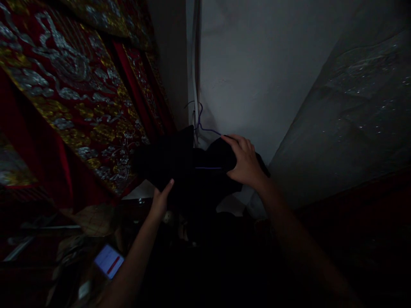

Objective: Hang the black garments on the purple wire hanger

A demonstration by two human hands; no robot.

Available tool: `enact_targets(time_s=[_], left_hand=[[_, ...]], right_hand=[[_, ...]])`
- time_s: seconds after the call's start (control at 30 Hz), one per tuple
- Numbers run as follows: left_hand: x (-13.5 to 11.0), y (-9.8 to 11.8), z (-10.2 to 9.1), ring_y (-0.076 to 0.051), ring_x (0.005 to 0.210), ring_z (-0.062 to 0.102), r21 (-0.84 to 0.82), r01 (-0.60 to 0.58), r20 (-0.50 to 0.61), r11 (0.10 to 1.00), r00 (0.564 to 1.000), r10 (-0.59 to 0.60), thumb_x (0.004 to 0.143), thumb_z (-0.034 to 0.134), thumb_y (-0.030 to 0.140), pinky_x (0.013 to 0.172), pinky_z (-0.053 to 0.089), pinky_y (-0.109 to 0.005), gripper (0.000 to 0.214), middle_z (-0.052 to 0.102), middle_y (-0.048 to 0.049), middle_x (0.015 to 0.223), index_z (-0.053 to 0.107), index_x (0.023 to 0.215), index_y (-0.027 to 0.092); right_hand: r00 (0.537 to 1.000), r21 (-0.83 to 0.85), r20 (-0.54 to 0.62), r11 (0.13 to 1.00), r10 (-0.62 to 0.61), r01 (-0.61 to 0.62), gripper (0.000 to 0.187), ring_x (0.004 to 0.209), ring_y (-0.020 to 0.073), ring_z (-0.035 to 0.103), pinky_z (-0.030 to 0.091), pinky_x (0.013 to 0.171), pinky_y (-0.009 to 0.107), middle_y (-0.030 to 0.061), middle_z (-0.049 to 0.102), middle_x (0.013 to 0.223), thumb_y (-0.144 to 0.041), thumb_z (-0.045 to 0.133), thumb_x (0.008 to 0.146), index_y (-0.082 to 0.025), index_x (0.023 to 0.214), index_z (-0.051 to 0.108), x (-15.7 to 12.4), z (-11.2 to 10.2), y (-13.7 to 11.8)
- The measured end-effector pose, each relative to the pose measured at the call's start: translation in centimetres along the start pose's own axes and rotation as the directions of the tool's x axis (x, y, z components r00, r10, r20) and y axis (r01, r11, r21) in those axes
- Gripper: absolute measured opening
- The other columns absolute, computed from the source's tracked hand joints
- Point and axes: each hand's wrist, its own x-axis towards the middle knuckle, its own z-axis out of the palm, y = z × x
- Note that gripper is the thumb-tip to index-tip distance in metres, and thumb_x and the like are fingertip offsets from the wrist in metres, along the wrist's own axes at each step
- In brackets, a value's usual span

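A black garment [180,158] is partly on a thin purple hanger [209,129], whose hook rises beside a pale vertical strip on the wall. My right hand [242,159] is closed around the garment's right shoulder, with the hanger's arm running in toward the fingertips. Lower down, my left hand [162,197] grips the left side of the dark cloth, thumb on top. The hanger's lower bar shows as a purple line between two parts of the cloth. Darkness hides the garment's lower part and exact kind.
Red cloth [73,98] with gold and silver embroidery hangs at the left. A pale wall [263,64] stands ahead, and shiny clear plastic sheeting [353,107] covers the right side. A lit phone screen [109,261] glows at lower left among dim clutter.
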Motion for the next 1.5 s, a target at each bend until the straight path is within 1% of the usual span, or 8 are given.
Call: enact_targets(time_s=[0.17, 0.3, 0.43, 0.8, 0.97, 1.17, 1.33, 1.5], left_hand=[[-2.5, -1.7, 0.7, -0.029, 0.131, 0.057, -0.195, 0.138, -0.237, 0.971, 0.954, -0.183, 0.083, 0.071, 0.049, 0.107, 0.052, -0.045, 0.066, 0.062, -0.0064, 0.140, 0.048, 0.141, 0.028], [-3.6, -3.1, 0.9, -0.031, 0.122, 0.064, -0.188, 0.208, -0.117, 0.960, 0.966, -0.233, 0.084, 0.068, 0.056, 0.102, 0.056, -0.046, 0.061, 0.071, -0.0110, 0.125, 0.058, 0.133, 0.022], [-4.4, -3.1, 1.6, -0.030, 0.124, 0.063, -0.247, 0.246, -0.122, 0.937, 0.952, -0.282, 0.081, 0.074, 0.052, 0.102, 0.055, -0.042, 0.059, 0.068, -0.0124, 0.129, 0.062, 0.128, 0.020], [-6.7, -1.7, 3.5, -0.031, 0.099, 0.073, -0.358, 0.401, -0.083, 0.843, 0.886, -0.457, 0.069, 0.085, 0.040, 0.089, 0.060, -0.041, 0.046, 0.077, -0.0139, 0.097, 0.072, 0.102, 0.011], [-5.2, -2.9, 0.9, -0.027, 0.110, 0.067, -0.134, 0.037, -0.362, 0.990, 0.928, -0.084, 0.067, 0.086, 0.031, 0.101, 0.051, -0.043, 0.051, 0.071, -0.0102, 0.112, 0.064, 0.111, 0.018], [-6.8, -6.3, 0.6, -0.029, 0.127, 0.049, 0.562, -0.329, -0.473, 0.759, 0.625, 0.621, 0.075, 0.077, 0.029, 0.107, 0.041, -0.048, 0.062, 0.049, -0.0141, 0.134, 0.049, 0.130, 0.021], [-9.5, -8.6, 5.2, -0.024, 0.106, 0.064, 0.431, -0.368, 0.007, 0.824, 0.914, 0.405, 0.088, 0.055, 0.017, 0.095, 0.050, -0.039, 0.032, 0.067, -0.0110, 0.113, 0.059, 0.119, 0.019], [-9.9, -7.2, 6.2, -0.020, 0.089, 0.066, 0.324, -0.295, 0.036, 0.899, 0.953, 0.300, 0.095, 0.050, 0.026, 0.082, 0.052, -0.032, 0.018, 0.070, -0.0068, 0.096, 0.065, 0.101, 0.018]], right_hand=[[0.993, 0.663, 0.108, 0.742, 0.037, -0.100, 0.052, 0.117, 0.0312, 0.062, 0.044, 0.104, 0.054, 0.0080, 0.068, 0.123, -0.027, 0.064, 0.077, -0.028, 0.129, 0.059, -4.7, 1.2, -3.3], [0.859, 0.877, 0.164, 0.327, 0.485, -0.353, 0.027, 0.068, 0.0212, 0.066, 0.053, 0.064, 0.036, 0.0040, 0.069, 0.079, -0.047, 0.060, 0.084, -0.023, 0.098, 0.063, -9.2, 6.6, -5.6], [0.728, 0.709, 0.386, 0.322, 0.567, -0.627, 0.044, 0.055, 0.0153, 0.051, 0.042, 0.053, 0.027, -0.0020, 0.050, 0.059, -0.062, 0.058, 0.085, -0.023, 0.067, 0.051, -12.1, 11.3, -7.9], [0.794, 0.481, 0.435, 0.636, 0.425, -0.604, 0.041, 0.055, 0.0130, 0.047, 0.034, 0.055, 0.025, -0.0031, 0.046, 0.056, -0.049, 0.044, 0.095, -0.023, 0.064, 0.042, -12.9, 10.7, -8.4], [0.755, 0.403, 0.452, 0.646, 0.475, -0.648, 0.044, 0.050, 0.0138, 0.047, 0.031, 0.050, 0.026, -0.0014, 0.047, 0.051, -0.053, 0.043, 0.091, -0.024, 0.058, 0.042, -14.0, 10.4, -7.2], [0.695, 0.488, 0.492, 0.495, 0.524, -0.719, 0.044, 0.048, 0.0138, 0.049, 0.037, 0.052, 0.026, -0.0010, 0.050, 0.049, -0.057, 0.046, 0.087, -0.023, 0.060, 0.048, -13.9, 10.4, -7.4], [0.717, 0.561, 0.496, 0.449, 0.490, -0.695, 0.043, 0.052, 0.0124, 0.045, 0.037, 0.051, 0.025, -0.0036, 0.045, 0.056, -0.058, 0.053, 0.085, -0.023, 0.063, 0.045, -14.1, 11.1, -8.6], [0.722, 0.586, 0.463, 0.433, 0.515, -0.685, 0.043, 0.055, 0.0113, 0.041, 0.035, 0.051, 0.024, -0.0046, 0.040, 0.059, -0.056, 0.056, 0.086, -0.022, 0.063, 0.043, -14.3, 10.9, -7.9]])
